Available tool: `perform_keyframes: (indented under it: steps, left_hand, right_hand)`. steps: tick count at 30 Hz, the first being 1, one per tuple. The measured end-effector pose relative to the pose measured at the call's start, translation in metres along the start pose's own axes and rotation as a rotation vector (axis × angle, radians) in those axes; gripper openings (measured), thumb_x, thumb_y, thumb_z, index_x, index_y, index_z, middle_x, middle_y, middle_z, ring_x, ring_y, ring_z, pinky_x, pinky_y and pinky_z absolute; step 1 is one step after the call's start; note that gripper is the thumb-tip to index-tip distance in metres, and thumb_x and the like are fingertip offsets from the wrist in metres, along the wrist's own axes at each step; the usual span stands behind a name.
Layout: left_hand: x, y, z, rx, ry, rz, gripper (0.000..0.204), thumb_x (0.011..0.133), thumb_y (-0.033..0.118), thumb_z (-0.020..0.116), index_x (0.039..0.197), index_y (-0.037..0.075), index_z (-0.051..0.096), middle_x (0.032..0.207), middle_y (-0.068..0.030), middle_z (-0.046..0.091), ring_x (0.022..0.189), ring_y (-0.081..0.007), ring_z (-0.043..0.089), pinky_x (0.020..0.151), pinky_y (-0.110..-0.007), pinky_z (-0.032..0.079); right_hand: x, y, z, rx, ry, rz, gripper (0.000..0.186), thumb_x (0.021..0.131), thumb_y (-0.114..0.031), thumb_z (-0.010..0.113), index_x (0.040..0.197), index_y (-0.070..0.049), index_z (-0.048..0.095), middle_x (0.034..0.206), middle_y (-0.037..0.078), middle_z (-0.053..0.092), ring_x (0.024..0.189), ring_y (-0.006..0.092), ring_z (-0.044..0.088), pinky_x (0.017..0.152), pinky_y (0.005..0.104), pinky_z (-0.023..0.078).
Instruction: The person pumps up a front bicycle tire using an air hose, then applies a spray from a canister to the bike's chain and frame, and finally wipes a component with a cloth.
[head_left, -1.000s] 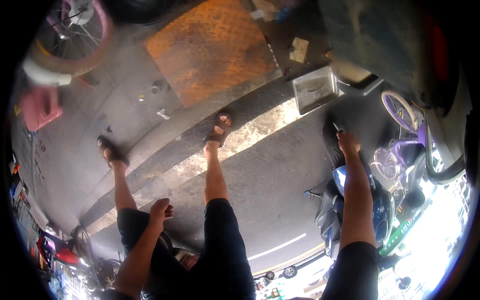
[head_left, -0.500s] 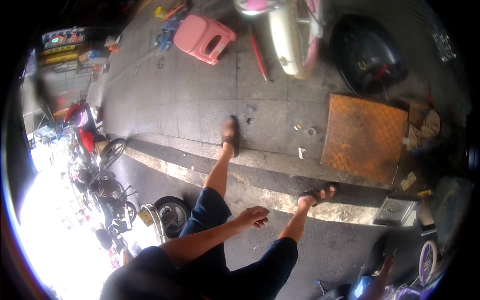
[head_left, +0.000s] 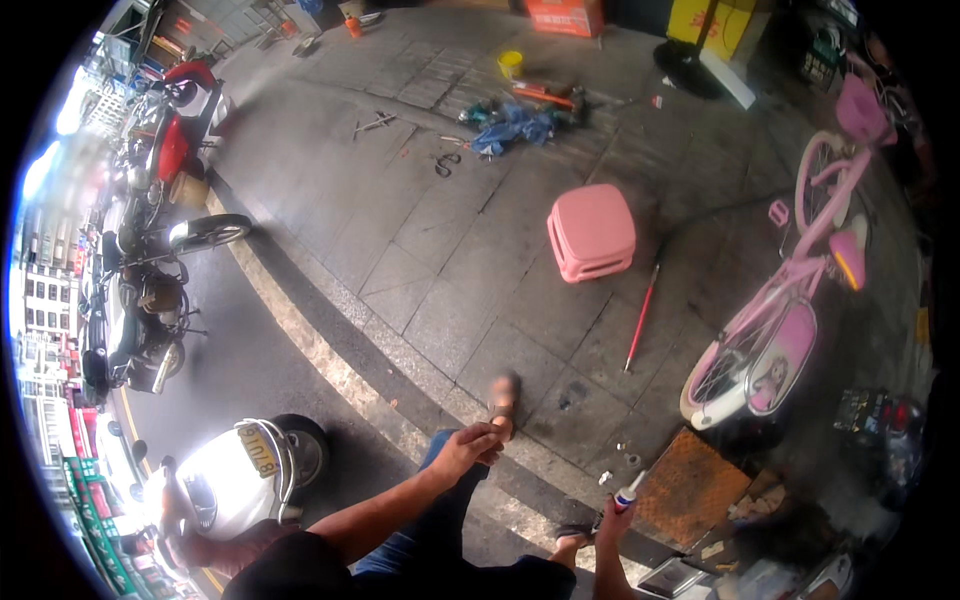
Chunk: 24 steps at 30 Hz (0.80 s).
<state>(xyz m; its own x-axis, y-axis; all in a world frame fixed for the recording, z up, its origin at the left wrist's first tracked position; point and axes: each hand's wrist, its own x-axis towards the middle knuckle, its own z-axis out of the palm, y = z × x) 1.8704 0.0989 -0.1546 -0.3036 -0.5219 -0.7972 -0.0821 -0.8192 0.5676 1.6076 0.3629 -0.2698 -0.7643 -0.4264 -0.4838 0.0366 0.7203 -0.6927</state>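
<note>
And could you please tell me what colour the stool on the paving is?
The stool is pink; it shows best in the head view.

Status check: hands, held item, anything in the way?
Left hand loosely curled, contents unseen. Right hand gripping white-and-blue tube with slender nozzle. Rusty-orange square metal plate beyond; nothing visibly blocking.

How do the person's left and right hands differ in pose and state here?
The right hand grips a tube with a pale nozzle, while the left hand shows nothing held. The left hand's fingers look loosely curled; the right hand's close around the tube. The left hand appears in front of the left leg, whereas the right appears beside the orange-brown plate. Both are bare.
</note>
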Motion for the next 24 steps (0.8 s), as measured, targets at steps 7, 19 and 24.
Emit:
perform_keyframes:
  steps: [7, 19, 24]
  left_hand:
    - [-0.043, 0.174, -0.175, -0.212, 0.368, 0.289, 0.031, 0.094, 0.019, 0.053, 0.118, 0.0, 0.054, 0.089, -0.007, 0.062, 0.077, -0.0168, 0.061, 0.07, -0.029, 0.051]
    - [0.043, 0.318, -0.244, -0.199, 0.291, 0.077, 0.031, 0.09, 0.018, 0.057, 0.116, 0.0, 0.055, 0.089, -0.0101, 0.064, 0.075, -0.0182, 0.063, 0.066, -0.03, 0.052]
    - [0.15, 0.398, -0.259, 0.087, 0.229, 0.215, 0.026, 0.091, 0.018, 0.056, 0.108, -0.001, 0.057, 0.085, -0.0094, 0.063, 0.073, -0.0163, 0.062, 0.065, -0.029, 0.051]
  right_hand:
    - [0.06, -0.314, 0.175, -0.004, -0.343, -0.381, 0.043, 0.079, -0.031, 0.074, 0.1, -0.001, 0.052, 0.088, 0.018, 0.06, 0.08, 0.0304, 0.058, 0.072, 0.0405, 0.046]
    - [0.159, -0.31, 0.334, -0.4, -0.125, -0.122, 0.055, 0.065, -0.034, 0.081, 0.101, 0.001, 0.057, 0.095, 0.022, 0.062, 0.092, 0.0389, 0.061, 0.079, 0.047, 0.048]
    - [0.176, -0.341, 0.386, -0.497, -0.256, -0.097, 0.051, 0.063, -0.034, 0.078, 0.099, -0.003, 0.06, 0.086, 0.017, 0.065, 0.086, 0.0374, 0.064, 0.08, 0.0466, 0.051]
